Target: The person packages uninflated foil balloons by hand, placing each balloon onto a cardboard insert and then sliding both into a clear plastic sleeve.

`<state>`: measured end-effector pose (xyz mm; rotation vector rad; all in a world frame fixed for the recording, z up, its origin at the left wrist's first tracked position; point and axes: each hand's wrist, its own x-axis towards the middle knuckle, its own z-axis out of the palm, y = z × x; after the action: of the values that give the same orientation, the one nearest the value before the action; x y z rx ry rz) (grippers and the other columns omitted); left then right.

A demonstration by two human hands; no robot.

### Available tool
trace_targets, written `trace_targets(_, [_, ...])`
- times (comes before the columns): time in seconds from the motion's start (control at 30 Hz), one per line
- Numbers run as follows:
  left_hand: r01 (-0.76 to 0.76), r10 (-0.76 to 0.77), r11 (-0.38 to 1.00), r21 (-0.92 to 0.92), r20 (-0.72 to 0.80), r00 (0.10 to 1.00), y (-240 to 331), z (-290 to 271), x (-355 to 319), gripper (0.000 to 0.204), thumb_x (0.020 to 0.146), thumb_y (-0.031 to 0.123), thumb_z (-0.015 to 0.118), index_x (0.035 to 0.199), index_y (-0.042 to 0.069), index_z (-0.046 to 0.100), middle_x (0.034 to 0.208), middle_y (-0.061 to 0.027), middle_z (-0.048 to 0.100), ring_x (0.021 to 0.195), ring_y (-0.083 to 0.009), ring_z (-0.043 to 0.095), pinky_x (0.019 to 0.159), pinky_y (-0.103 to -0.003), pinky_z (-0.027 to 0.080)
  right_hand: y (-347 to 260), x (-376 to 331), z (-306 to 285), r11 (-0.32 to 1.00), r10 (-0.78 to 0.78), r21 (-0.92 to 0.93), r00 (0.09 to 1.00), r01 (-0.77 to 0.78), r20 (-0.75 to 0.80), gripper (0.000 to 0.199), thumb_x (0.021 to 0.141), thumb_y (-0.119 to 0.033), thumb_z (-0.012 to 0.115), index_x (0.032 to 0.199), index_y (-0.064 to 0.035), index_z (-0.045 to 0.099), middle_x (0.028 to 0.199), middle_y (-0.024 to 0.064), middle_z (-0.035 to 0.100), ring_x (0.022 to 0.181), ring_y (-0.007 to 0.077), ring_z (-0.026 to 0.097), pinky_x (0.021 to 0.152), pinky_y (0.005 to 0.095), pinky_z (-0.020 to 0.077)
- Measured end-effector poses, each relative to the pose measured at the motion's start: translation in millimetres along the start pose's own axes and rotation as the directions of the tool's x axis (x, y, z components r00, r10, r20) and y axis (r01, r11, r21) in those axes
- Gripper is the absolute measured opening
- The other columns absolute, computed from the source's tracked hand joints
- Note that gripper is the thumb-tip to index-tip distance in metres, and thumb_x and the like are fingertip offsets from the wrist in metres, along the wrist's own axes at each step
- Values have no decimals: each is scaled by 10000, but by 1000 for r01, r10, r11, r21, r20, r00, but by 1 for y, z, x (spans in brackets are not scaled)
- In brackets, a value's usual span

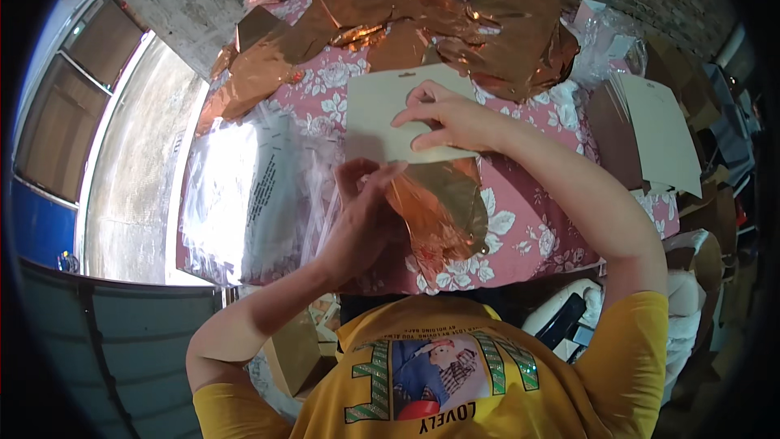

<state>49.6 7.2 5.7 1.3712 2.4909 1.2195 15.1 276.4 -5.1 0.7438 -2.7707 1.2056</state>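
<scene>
A beige flat card (374, 106) with a small slot near its far edge lies in front of me on the cloth. My left hand (366, 207) is closed at the card's near edge, thumb and forefinger pinching there. Over the card's right part is my right hand (455, 118), its fingers bent and thumb held apart, with nothing seen between them. Shiny copper-coloured foil (447, 203) sticks out from beneath the card toward me. How the foil and card are joined is hidden.
More crumpled copper foil (504, 24) covers the table's far side. Clear plastic bags (252, 187) are stacked at the left. More beige cards (662, 126) stand at the right, near clear wrapping (605, 41). A pink floral cloth (536, 228) covers the table.
</scene>
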Motion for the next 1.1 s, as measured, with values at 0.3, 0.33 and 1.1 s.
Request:
trace_targets(0.3, [-69, 68, 976, 205, 11, 998, -3, -13, 13, 409, 740, -31, 653, 1095, 173, 651, 1216, -129, 453, 1157, -382, 408, 984, -439, 423, -4, 3, -2, 1000, 3, -16, 1000, -3, 13, 423, 835, -242, 768, 1239, -188, 656, 1113, 22, 431, 867, 159, 490, 801, 299, 456])
trace_targets(0.33, [-82, 80, 977, 195, 17, 997, 0, -16, 18, 401, 742, -32, 650, 1092, 162, 649, 1237, -122, 470, 1164, -382, 409, 989, -443, 420, -6, 1, -3, 999, 50, -5, 998, -50, 38, 419, 837, -239, 768, 1237, -187, 656, 1111, 19, 428, 866, 152, 488, 796, 292, 456])
trace_targets(1.1, [-77, 78, 997, -14, 112, 991, -32, -31, 53, 255, 787, 128, 660, 1021, 31, 633, 985, -178, 640, 964, -366, 624, 831, -414, 500, -6, 4, -9, 999, 34, -9, 996, -33, 85, 392, 869, -183, 715, 1251, -166, 630, 1132, 39, 479, 974, 137, 539, 853, 301, 469])
